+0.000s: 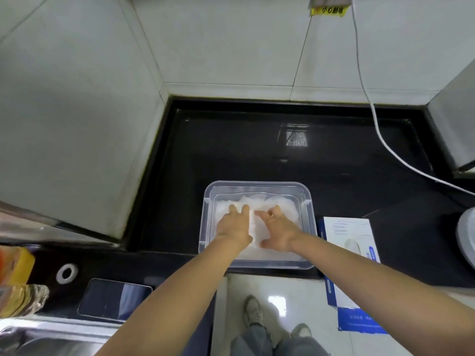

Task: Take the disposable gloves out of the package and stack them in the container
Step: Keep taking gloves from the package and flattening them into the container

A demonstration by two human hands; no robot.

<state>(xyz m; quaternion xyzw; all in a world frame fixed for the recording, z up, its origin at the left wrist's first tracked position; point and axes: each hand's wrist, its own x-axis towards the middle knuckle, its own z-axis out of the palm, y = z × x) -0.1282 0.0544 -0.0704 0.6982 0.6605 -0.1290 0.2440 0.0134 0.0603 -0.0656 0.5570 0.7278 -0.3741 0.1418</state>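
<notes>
Left hand [234, 226]: flat, pressing thin white plastic gloves [288, 209].
Right hand [279, 228]: flat too (holds nothing).
Gloves: in clear plastic container [258, 185].

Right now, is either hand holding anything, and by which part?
Nothing is gripped. The left hand and right hand press flat on top of the gloves inside the container.
</notes>
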